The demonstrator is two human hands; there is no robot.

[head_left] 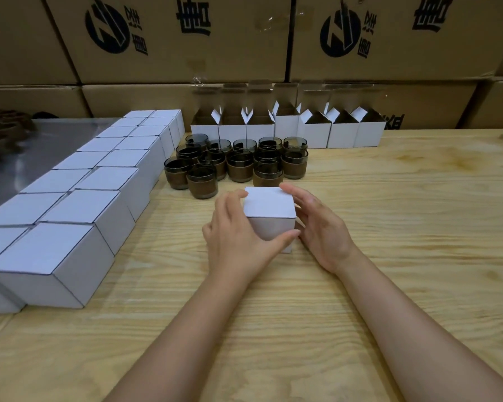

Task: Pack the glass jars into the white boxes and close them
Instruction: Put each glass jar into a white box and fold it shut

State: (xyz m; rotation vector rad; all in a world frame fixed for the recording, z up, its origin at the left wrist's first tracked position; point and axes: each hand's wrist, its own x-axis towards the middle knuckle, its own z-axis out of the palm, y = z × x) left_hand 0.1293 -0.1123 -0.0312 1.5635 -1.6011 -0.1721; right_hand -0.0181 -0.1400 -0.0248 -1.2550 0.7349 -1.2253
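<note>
A closed white box (269,210) stands on the wooden table (389,227) in front of me. My left hand (235,239) grips its left side, thumb across the front face. My right hand (320,227) curls round its right side, fingers reaching over the top far edge. Behind the box stands a cluster of several dark glass jars (235,163) with brown bands. Further back is a row of several open white boxes (288,129) with their flaps up. What is inside the closed box is hidden.
Two long rows of closed white boxes (79,204) run along the left side of the table. Large brown cartons (186,39) are stacked as a wall behind. A grey sheet (41,146) and dark round items (0,126) lie at the far left.
</note>
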